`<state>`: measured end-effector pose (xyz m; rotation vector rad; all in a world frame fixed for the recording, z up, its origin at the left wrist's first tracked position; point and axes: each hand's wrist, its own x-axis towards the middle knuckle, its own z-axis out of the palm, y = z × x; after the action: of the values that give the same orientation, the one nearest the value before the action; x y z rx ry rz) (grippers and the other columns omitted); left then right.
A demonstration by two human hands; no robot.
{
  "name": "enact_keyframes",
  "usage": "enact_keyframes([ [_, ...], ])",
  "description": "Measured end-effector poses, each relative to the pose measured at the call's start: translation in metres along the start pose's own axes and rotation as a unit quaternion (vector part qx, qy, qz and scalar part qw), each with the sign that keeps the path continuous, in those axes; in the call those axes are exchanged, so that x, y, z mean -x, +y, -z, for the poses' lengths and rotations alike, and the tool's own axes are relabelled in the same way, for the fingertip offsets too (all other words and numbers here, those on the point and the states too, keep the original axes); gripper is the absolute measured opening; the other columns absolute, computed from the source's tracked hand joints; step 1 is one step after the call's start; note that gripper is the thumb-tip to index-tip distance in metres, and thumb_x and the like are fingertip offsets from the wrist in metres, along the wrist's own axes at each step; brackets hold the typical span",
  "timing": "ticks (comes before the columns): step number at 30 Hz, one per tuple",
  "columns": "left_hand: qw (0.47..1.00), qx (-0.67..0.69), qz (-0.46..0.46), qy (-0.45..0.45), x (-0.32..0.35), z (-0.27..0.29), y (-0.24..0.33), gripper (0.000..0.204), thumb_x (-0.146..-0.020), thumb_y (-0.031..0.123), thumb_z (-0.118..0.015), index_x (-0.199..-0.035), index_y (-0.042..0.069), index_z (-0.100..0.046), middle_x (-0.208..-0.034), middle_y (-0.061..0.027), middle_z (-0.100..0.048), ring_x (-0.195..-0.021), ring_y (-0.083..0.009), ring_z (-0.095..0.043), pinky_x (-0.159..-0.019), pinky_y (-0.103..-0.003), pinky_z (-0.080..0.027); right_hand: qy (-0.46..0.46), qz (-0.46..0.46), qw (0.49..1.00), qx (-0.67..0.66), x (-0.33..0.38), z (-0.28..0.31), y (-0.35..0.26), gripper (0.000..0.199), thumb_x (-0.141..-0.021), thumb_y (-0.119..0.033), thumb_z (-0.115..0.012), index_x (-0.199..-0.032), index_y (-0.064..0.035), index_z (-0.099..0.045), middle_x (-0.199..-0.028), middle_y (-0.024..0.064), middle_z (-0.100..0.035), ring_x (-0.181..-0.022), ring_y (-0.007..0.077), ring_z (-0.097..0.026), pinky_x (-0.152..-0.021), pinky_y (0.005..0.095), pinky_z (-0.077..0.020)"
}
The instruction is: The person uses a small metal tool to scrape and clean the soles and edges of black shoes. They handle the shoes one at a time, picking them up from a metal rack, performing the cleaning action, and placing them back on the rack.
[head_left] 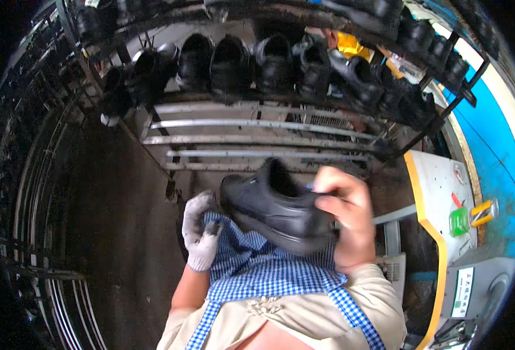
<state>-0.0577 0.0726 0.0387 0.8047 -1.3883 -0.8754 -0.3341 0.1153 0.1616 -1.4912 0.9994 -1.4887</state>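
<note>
A black low-cut shoe [278, 213] is held up in front of my blue-and-white checked apron [263, 280], its opening upward and its toe to the left. My bare right hand [350, 216] pinches the shoe's collar at the heel, thumb toward me; motion smears this hand slightly. Beside the toe is my left hand [200, 230] in a pale knitted glove with a dark patch at the thumb. Its fingers are curled close to the apron's edge, and whatever they hold, if anything, is hidden.
Ahead stands a rack [257, 140] of metal bars, with a row of black shoes [229, 67] above them. To the right is a white yellow-edged table [438, 175] bearing a green container [459, 223], a yellow can [483, 213] and a grey machine [484, 286]. More metal racking [36, 192] lines the left.
</note>
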Motion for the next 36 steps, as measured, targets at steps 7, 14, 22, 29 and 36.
enact_keyframes([
  [7, 0.918, -0.036, 0.167, -0.357, -0.02, -0.022, 0.014, 0.036, -0.081, 0.031, -0.072, -0.1, 0.002, -0.064, -0.094, -0.0097, -0.065, -0.088, -0.0206, -0.062, -0.078, -0.034, -0.049, -0.175, -0.129, 0.971, -0.101, 0.011, -0.048, 0.123, 0.011, -0.088, -0.011, -0.071, -0.092, -0.0036, -0.064, -0.088, -0.0019, -0.062, -0.081, 0.0046, -0.054, -0.073, 0.0223, -0.0462],
  [14, 0.939, 0.201, 0.28, -0.019, -0.002, -0.023, -0.012, 0.025, -0.089, 0.007, -0.063, -0.113, -0.002, -0.062, -0.105, -0.0062, -0.065, -0.092, -0.0124, -0.061, -0.087, -0.026, -0.049, -0.003, -0.079, 0.996, 0.035, 0.019, -0.023, 0.151, 0.034, -0.094, -0.016, -0.064, -0.126, -0.0057, -0.059, -0.098, 0.0007, -0.064, -0.082, 0.0072, -0.057, -0.072, 0.0215, -0.0467],
  [22, 0.889, 0.219, 0.388, -0.11, -0.008, -0.017, -0.001, 0.031, -0.089, 0.01, -0.06, -0.118, -0.002, -0.06, -0.11, -0.008, -0.065, -0.104, -0.0156, -0.061, -0.091, -0.03, -0.048, -0.058, -0.069, 0.994, -0.066, 0.026, -0.041, 0.135, 0.064, -0.081, -0.013, -0.078, -0.138, -0.0052, -0.049, -0.103, 0.0024, -0.064, -0.092, 0.0092, -0.06, -0.082, 0.0244, -0.0491],
  [29, 0.924, 0.159, 0.328, -0.116, 0.002, -0.025, 0.014, 0.029, -0.092, 0.014, -0.061, -0.116, -0.001, -0.061, -0.106, -0.0065, -0.066, -0.097, -0.0149, -0.061, -0.088, -0.029, -0.049, -0.125, 0.048, 0.963, 0.234, 0.013, -0.029, 0.108, 0.045, -0.076, -0.008, -0.079, -0.12, -0.0105, -0.067, -0.074, 0.0033, -0.06, -0.061, 0.0109, -0.058, -0.053, 0.0282, -0.046],
  [36, 0.948, 0.007, 0.221, -0.228, -0.001, -0.018, 0.018, 0.038, -0.089, 0.006, -0.06, -0.126, -0.001, -0.056, -0.116, -0.0064, -0.064, -0.107, -0.014, -0.058, -0.094, -0.029, -0.047, -0.113, 0.222, 0.9, 0.357, -0.003, -0.039, 0.087, 0.024, -0.075, -0.005, -0.075, -0.098, -0.0088, -0.07, -0.082, 0.0041, -0.062, -0.062, 0.0163, -0.064, -0.052, 0.0273, -0.053],
])
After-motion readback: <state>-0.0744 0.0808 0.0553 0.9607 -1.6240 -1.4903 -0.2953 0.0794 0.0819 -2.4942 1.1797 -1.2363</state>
